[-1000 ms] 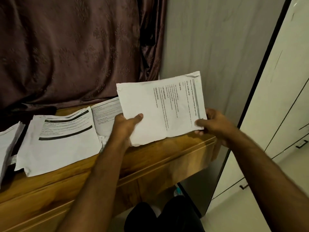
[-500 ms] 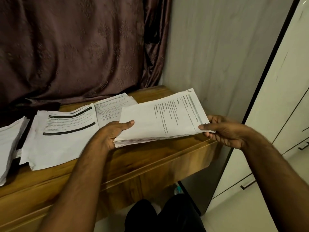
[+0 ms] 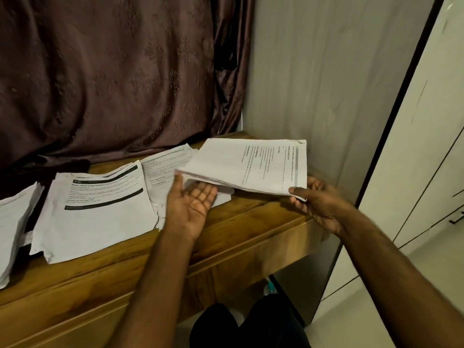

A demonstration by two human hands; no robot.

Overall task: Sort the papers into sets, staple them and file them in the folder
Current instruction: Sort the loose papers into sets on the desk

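My right hand (image 3: 316,200) pinches the near right corner of a printed paper stack (image 3: 247,165) and holds it almost flat above the right end of the wooden desk (image 3: 233,234). Palm up with straight fingers, my left hand (image 3: 191,203) lies under the stack's left edge, its thumb tip just at that edge. On the desk lie three more piles: one with black header bars (image 3: 98,209), a smaller one behind it (image 3: 165,169), and one at the far left edge (image 3: 13,227). No stapler or folder is in view.
A dark brown curtain (image 3: 113,71) hangs behind the desk. A pale wall panel (image 3: 326,84) closes off the right end, with white wardrobe doors (image 3: 431,172) further right. My dark-clothed legs (image 3: 251,322) show below the desk edge.
The stack was tipped up facing me, then laid flat and shifted right. My left hand has let go of its left edge and turned palm up beneath it.
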